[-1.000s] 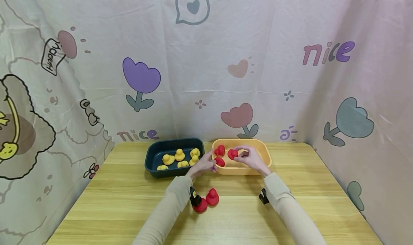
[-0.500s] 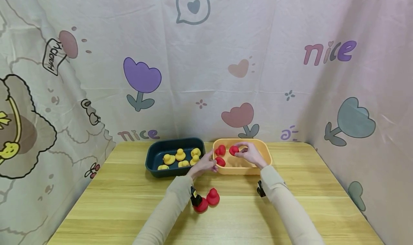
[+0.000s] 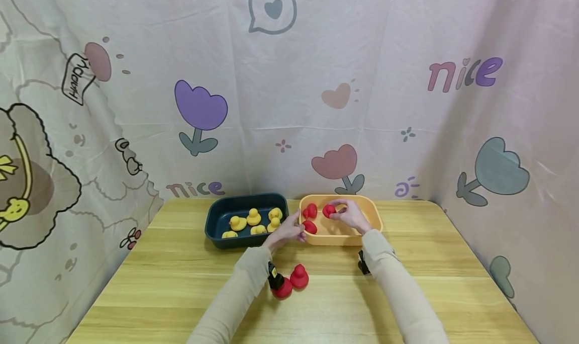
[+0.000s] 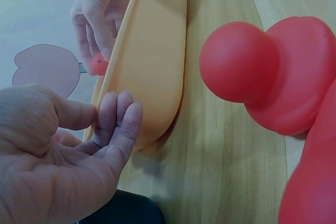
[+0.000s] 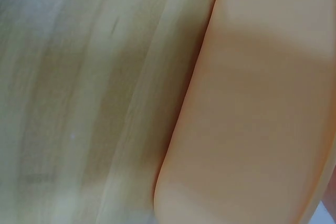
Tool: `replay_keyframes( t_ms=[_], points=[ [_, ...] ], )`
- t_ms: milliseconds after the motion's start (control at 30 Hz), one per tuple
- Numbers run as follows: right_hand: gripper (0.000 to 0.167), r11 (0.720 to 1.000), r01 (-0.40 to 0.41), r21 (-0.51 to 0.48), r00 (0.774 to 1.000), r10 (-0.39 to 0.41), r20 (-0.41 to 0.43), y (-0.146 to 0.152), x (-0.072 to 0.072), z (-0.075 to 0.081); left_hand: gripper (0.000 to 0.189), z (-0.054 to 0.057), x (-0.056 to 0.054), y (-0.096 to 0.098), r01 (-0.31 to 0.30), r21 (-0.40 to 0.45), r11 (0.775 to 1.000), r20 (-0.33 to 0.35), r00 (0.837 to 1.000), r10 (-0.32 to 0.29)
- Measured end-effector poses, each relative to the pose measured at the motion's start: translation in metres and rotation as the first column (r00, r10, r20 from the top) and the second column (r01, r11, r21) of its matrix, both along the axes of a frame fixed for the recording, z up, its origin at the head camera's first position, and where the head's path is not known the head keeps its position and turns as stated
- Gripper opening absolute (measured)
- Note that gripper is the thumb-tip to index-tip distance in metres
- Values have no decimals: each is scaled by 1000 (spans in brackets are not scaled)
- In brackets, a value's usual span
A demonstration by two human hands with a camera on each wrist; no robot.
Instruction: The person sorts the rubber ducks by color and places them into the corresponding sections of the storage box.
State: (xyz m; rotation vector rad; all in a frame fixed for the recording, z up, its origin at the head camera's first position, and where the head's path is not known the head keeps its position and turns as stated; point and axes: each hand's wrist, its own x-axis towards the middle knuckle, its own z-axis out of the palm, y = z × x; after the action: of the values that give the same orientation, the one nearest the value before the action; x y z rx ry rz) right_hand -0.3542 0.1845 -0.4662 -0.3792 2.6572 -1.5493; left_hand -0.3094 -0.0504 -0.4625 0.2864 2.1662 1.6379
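Note:
In the head view my right hand (image 3: 350, 216) pinches a red rubber duck (image 3: 328, 211) inside the light-orange bin (image 3: 336, 240). My left hand (image 3: 285, 232) grips the bin's left front corner, and the left wrist view has its thumb and fingers (image 4: 122, 137) at the rim. Two more red ducks, one at the back (image 3: 309, 211) and one in front (image 3: 309, 227), lie along the bin's left side. The right wrist view is filled mostly by the bin's outer wall (image 5: 252, 119), with the duck out of sight.
A dark blue bin (image 3: 244, 242) with several yellow ducks (image 3: 237, 223) stands left of the orange one. Two red ducks, one upright (image 3: 299, 277) and one partly under the left wrist camera (image 3: 282, 288), sit on the wooden table (image 3: 181, 283). A patterned curtain (image 3: 280, 82) hangs behind.
My right hand has shifted slightly away from me, carrying the red duck toward the back of the orange bin. My left hand keeps its place at the corner.

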Motion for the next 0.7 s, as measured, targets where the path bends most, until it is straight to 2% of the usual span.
replay_keyframes(
  t_ms=[300, 533, 633, 700],
  points=[
    [44, 1000, 12, -29, 1000, -13, -16, -3, 2, 4, 70, 0, 0, -1, 2, 15, 1000, 11, 1000, -2],
    [36, 995, -61, -80, 992, 51, -114, -10, 47, 42, 69, -1, -1, 0, 6, 14, 1000, 13, 1000, -6],
    [33, 990, -82, -118, 986, 64, -152, -10, 53, 36, 69, 0, -1, 0, 5, 10, 1000, 17, 1000, -5],
    [32, 984, -100, -149, 984, 76, -162, -9, 54, 27, 69, 0, -1, -1, 5, 8, 1000, 16, 1000, -5]
  ],
)
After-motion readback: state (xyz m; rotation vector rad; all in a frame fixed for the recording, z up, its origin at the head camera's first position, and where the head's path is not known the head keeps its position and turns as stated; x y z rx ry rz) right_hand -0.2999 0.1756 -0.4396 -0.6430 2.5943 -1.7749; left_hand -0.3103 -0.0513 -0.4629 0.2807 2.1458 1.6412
